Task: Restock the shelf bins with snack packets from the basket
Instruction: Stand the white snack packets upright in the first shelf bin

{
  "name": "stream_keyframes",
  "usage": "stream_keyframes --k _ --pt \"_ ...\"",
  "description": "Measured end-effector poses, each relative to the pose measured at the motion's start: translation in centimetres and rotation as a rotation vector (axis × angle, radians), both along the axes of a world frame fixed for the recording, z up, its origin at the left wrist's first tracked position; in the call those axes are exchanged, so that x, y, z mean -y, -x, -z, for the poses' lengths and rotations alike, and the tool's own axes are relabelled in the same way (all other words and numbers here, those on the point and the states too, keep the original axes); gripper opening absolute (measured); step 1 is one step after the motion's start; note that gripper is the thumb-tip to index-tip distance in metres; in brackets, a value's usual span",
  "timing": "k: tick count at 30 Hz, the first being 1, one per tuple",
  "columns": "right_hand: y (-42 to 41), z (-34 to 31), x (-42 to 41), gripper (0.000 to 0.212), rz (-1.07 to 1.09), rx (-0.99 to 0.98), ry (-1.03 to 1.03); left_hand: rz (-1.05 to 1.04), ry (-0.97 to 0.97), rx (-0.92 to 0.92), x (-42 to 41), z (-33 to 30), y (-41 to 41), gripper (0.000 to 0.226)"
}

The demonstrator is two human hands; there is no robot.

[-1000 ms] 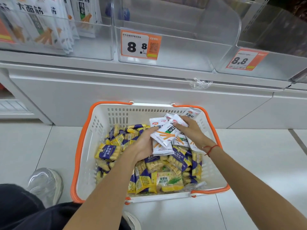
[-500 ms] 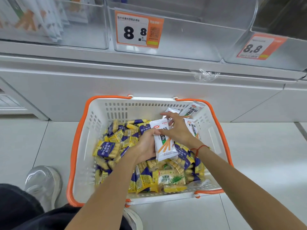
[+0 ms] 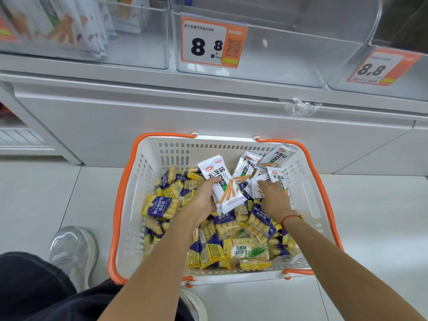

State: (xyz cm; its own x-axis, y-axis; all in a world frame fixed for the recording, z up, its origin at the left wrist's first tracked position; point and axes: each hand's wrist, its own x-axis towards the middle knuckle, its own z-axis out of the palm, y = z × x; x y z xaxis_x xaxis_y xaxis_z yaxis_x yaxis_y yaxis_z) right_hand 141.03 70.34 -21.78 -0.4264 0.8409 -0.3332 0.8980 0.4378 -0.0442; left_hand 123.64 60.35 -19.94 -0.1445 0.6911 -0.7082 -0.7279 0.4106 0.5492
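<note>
Head cam looks down into a white basket (image 3: 129, 218) with orange handles sitting on the pale floor, right up against the base of the shelf unit. It's full of yellow-and-blue snack packets (image 3: 162, 206), with a bunch of white packets (image 3: 249, 166) piled toward the far right corner.

Left hand (image 3: 203, 200) has its fingers and thumb curled round a white packet (image 3: 223, 186), maybe a small stack of them, held upright-ish just above the yellow ones. Right hand (image 3: 274, 198) is palm-down on the white packets beside it, fingers spread over them; can't really tell if it's actually gripping one or just resting there. There's a red string bracelet (image 3: 290, 217) on that wrist.

Up top are the clear shelf bins. The left bin (image 3: 148, 31) already has white packets standing in it, and the middle bin (image 3: 289, 54) carries an orange price tag (image 3: 212, 42) reading 8.8. Another bin at the right (image 3: 416, 72) has its own 8.8 tag (image 3: 379, 67). A scrap of crumpled clear plastic (image 3: 300, 106) sits on the shelf ledge below them.

Bottom left you can see a silvery sneaker (image 3: 74, 251) and a dark trouser leg (image 3: 30, 288).
</note>
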Motion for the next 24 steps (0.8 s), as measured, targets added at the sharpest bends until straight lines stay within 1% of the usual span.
stream_keyframes --k 2,4,5,7,9,10,11,12,14,16,17,18,19,21,24 --pt "-0.5 -0.3 -0.9 0.05 0.002 -0.054 0.041 0.013 -0.014 -0.036 0.0 0.2 0.1 0.012" --pt "-0.8 -1.6 -1.7 0.045 0.015 -0.146 0.193 0.027 -0.033 -0.05 -0.1 0.5 0.1 0.017" --pt "-0.8 -2.5 -1.9 0.036 0.028 -0.221 0.25 0.035 -0.034 -0.062 -0.2 0.5 0.1 0.018" --pt "-0.6 -4.5 -1.9 0.011 0.109 -0.45 0.313 0.068 -0.006 -0.103 -0.4 0.6 0.2 0.018" --pt "-0.1 -6.1 -1.7 0.017 0.225 -0.713 0.352 0.118 0.024 -0.126 -0.2 -0.2 0.3 0.017" --pt "0.2 -6.9 -1.3 0.023 0.229 -0.82 0.355 0.143 0.028 -0.133 -0.1 -0.7 0.3 0.017" --pt "0.5 -7.7 -0.7 0.027 0.157 -0.885 0.32 0.16 0.029 -0.135 0.1 -1.0 0.3 0.018" --pt "0.9 -8.5 0.1 0.032 0.019 -0.911 0.252 0.171 0.04 -0.135 0.3 -1.5 0.3 0.019" --pt "1.5 -9.4 1.7 0.045 -0.275 -0.85 0.071 0.181 0.054 -0.147 0.9 -2.5 0.5 0.022" --pt "1.7 -9.7 2.8 0.055 -0.522 -0.695 -0.109 0.182 0.063 -0.152 1.5 -3.3 0.8 0.028" --pt "1.6 -9.4 3.1 0.057 -0.636 -0.609 -0.147 0.167 0.067 -0.142 1.6 -3.6 0.9 0.032" --pt "1.6 -9.1 3.5 0.059 -0.715 -0.533 -0.132 0.163 0.07 -0.133 1.9 -4.0 1.0 0.035" --pt "1.7 -8.8 3.9 0.06 -0.747 -0.487 -0.086 0.153 0.086 -0.132 2.0 -4.0 1.0 0.04" --pt "1.8 -8.3 4.5 0.063 -0.733 -0.455 -0.005 0.145 0.086 -0.093 2.2 -3.6 1.0 0.058" --pt "2.1 -7.9 5.0 0.072 -0.61 -0.48 0.113 0.07 0.065 -0.056 2.6 -4.0 0.6 0.048"
